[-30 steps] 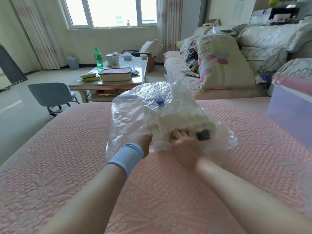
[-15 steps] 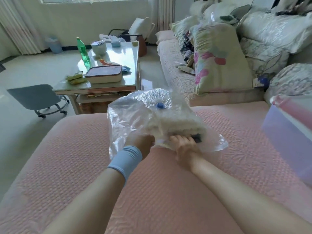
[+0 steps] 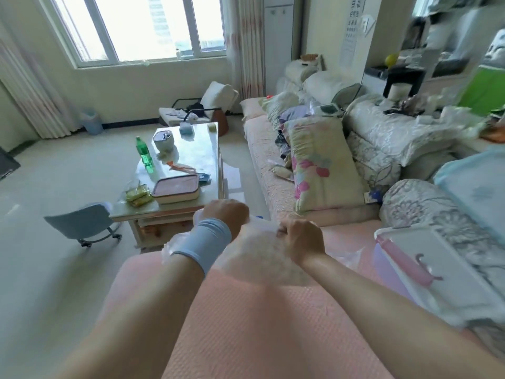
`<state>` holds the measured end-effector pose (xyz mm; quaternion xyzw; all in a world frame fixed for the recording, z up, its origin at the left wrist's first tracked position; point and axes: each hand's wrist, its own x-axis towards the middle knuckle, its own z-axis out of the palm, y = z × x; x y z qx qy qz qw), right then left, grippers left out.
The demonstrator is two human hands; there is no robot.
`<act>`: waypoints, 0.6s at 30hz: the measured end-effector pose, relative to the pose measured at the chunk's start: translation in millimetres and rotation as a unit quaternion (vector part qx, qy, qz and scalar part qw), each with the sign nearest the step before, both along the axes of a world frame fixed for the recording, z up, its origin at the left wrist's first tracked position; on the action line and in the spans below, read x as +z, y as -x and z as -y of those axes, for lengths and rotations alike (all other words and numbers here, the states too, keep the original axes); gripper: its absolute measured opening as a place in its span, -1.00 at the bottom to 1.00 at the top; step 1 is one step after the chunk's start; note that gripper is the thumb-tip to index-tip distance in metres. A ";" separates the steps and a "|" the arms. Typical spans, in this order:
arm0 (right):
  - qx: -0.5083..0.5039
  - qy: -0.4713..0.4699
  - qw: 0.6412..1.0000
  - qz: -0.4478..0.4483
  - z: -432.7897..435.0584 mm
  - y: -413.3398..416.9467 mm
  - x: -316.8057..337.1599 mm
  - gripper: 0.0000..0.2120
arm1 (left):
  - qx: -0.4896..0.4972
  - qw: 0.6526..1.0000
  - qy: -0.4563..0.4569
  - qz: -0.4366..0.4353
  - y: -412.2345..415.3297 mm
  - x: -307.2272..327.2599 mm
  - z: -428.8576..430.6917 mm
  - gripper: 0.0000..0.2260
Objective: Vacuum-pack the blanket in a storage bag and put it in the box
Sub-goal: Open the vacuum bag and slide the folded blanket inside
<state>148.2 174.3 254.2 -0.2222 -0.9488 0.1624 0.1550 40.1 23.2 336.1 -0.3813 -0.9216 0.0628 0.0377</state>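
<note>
- The pink quilted surface (image 3: 273, 329) fills the lower half of my view, and both forearms reach out over it.
- A sofa (image 3: 262, 160) runs along the right of the room, piled with cushions and bedding, with a floral pillow (image 3: 322, 165) propped against its back.
- The desk (image 3: 196, 151) stands to the left of the sofa, beyond the far edge of the pink surface. It carries a green bottle (image 3: 144, 154) and a flat lidded container (image 3: 176, 188).
- The box (image 3: 426, 266) sits at my right on the pink surface. It has lilac walls and a white top with a pink handle, and it is near the bag but apart from it.
- The storage bag (image 3: 262, 255), clear plastic with the white blanket (image 3: 257, 250) inside, is between my hands near the far edge of the pink surface. The picture is blurred, so I cannot tell whether it is lifted or resting.
- A small blue chair (image 3: 79, 222) stands on the floor at the left.
- My left hand (image 3: 226, 214), knuckles up, has its fingers curled into the bag's upper left part.
- My right hand (image 3: 300, 239) is closed in a fist on the plastic at the bag's right side.
- A pale blue wristband (image 3: 202, 242) wraps my left wrist.
</note>
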 end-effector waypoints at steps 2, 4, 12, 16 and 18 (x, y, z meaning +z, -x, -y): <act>0.007 0.020 1.000 0.006 -1.1 0.6 46.2 -0.90 | 0.027 1.000 -0.010 -0.012 -2.8 43.3 3.9 -0.84; 0.010 0.044 0.999 -0.005 -1.7 3.4 86.5 -0.91 | 0.028 0.998 -0.013 -0.058 -6.3 77.2 6.4 -0.78; 0.058 0.080 0.984 0.150 11.8 7.3 136.8 -0.81 | 0.045 0.996 0.024 0.067 -7.6 104.5 35.5 -0.68; 0.048 0.080 0.980 0.177 24.3 -1.0 127.7 -0.79 | -0.003 0.992 0.011 0.123 -11.0 102.0 50.2 -0.67; 0.036 0.067 0.978 0.192 32.9 -1.0 125.9 -0.77 | 0.025 0.988 0.070 0.133 -8.8 99.5 61.8 -0.53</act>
